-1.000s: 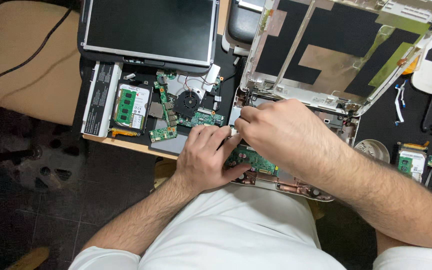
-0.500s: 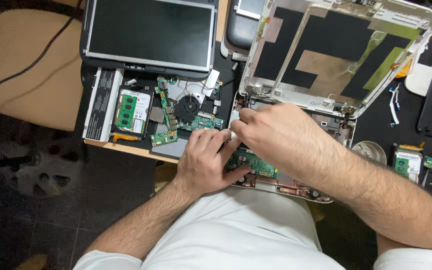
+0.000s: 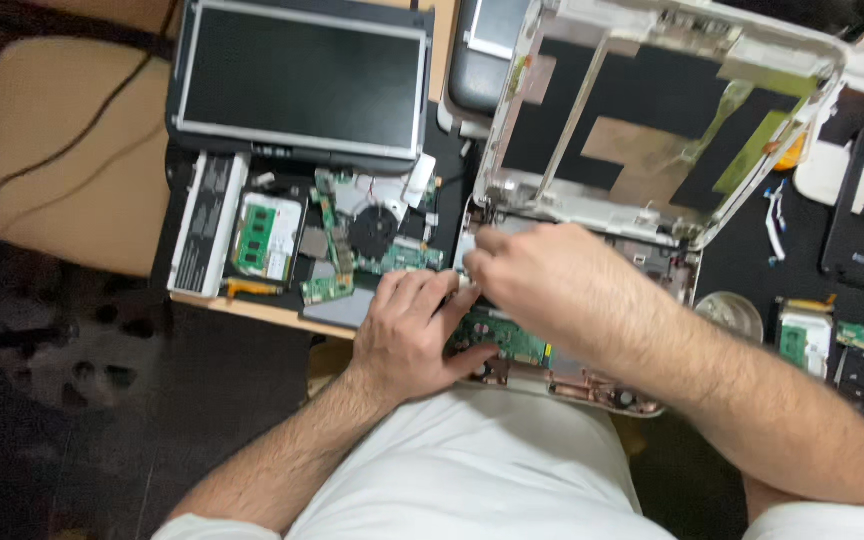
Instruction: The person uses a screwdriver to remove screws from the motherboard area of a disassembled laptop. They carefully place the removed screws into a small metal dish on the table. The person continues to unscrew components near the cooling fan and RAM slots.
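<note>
Desk [image 3: 252, 305] held, far left, a black opened laptop [image 3: 302, 85] w/ bare board & fan; right of it the white laptop shell [image 3: 652, 130], lid frame stood open. Its green mainboard [image 3: 512, 342] sat at near edge. Right hand [image 3: 542, 275] pinched sth small there, fingers closed; left hand [image 3: 412, 330] lay flat on mainboard, gripping nothing

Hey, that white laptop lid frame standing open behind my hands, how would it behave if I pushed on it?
The white lid frame has no screen panel in it, so it is probably light and would flex. It stands tilted on its hinges above the base, so a push would likely swing it back. Its thin rim looks apt to crack if twisted.
</note>
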